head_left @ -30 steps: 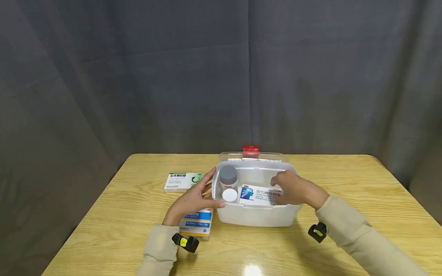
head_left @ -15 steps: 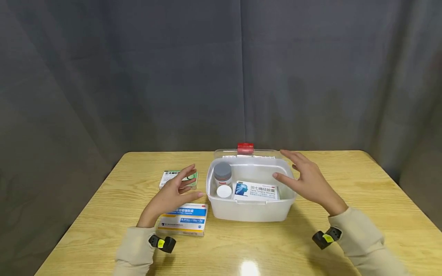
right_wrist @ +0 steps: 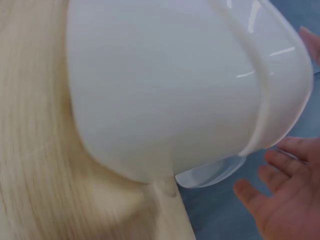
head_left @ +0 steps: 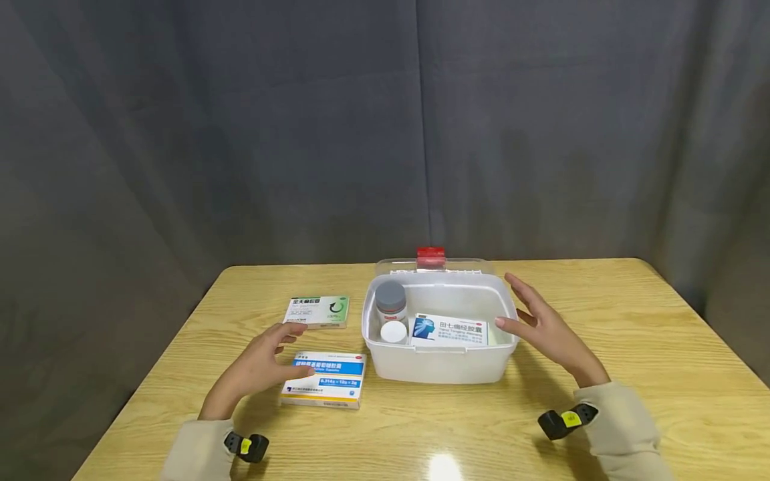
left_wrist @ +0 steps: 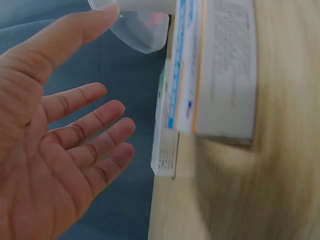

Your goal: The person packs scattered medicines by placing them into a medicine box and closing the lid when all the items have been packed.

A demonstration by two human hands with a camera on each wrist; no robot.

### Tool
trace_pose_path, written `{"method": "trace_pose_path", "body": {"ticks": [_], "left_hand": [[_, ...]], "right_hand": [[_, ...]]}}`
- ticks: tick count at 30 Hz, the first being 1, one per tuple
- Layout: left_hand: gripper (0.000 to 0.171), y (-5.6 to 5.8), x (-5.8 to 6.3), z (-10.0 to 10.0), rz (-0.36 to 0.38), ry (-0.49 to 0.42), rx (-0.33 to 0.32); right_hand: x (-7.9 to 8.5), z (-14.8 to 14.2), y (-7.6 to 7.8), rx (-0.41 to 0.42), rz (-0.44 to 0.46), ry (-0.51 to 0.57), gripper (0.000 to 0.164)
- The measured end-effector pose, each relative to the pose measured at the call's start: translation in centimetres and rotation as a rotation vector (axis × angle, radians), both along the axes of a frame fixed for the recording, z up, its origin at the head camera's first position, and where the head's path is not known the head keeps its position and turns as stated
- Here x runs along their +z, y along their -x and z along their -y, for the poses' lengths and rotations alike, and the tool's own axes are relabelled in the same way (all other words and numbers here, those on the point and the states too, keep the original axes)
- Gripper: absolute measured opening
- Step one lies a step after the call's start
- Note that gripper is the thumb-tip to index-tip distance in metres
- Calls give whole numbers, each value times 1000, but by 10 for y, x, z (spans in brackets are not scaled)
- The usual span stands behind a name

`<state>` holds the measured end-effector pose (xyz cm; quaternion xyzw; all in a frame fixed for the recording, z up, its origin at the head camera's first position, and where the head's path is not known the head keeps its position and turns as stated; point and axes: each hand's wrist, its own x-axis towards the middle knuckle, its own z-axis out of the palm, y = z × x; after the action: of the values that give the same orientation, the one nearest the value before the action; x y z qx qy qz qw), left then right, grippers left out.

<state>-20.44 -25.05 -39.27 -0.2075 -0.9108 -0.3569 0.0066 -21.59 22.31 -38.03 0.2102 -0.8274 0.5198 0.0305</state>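
My left hand [head_left: 259, 364] is at the left with its fingers spread, its thumb overlapping the blue-and-white medicine box [head_left: 337, 383] in the head view. The left wrist view shows the palm and loose fingers [left_wrist: 112, 117] with nothing in them. At the right end of the white plastic storage box [head_left: 439, 364] is my right hand [head_left: 547, 334], holding nothing, its thumb overlapping the rim. Inside that box, a grey-capped bottle [head_left: 391, 295], a white-capped bottle [head_left: 394, 332] and a white medicine box with a blue head picture [head_left: 451, 331] sit together.
A green-and-white medicine box [head_left: 317, 311] lies flat behind the blue-and-white one. The storage box's clear lid [head_left: 469, 266], with a red latch [head_left: 430, 256], hangs open at the back. A grey curtain [head_left: 325, 133] stands behind the wooden table [head_left: 385, 441].
My right hand has let go of the white medicine box inside and drawn back to the right. My left hand has left the storage box's rim and moved left, over the blue-and-white box.
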Motion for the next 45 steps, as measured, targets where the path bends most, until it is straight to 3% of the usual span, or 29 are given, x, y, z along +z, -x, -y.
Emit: {"method": "trace_pose_path", "body": {"ticks": [6, 14, 23, 27, 34, 45], "left_hand": [[85, -4, -9, 4, 54, 42, -10], [89, -9, -10, 8, 95, 69, -12], [91, -8, -12, 7, 142, 31, -101], [92, -10, -14, 5, 152, 38, -93], [94, -10, -18, 2, 107, 87, -70], [89, -9, -23, 0, 116, 37, -39]], "right_hand": [[-8, -4, -2, 39, 11, 57, 82], [-8, -2, 1, 113, 45, 109, 86], [-9, 3, 7, 127, 18, 105, 104], [-10, 2, 6, 128, 28, 109, 108], [-12, 0, 3, 133, 56, 138, 109], [-13, -2, -1, 119, 82, 143, 109]]}}
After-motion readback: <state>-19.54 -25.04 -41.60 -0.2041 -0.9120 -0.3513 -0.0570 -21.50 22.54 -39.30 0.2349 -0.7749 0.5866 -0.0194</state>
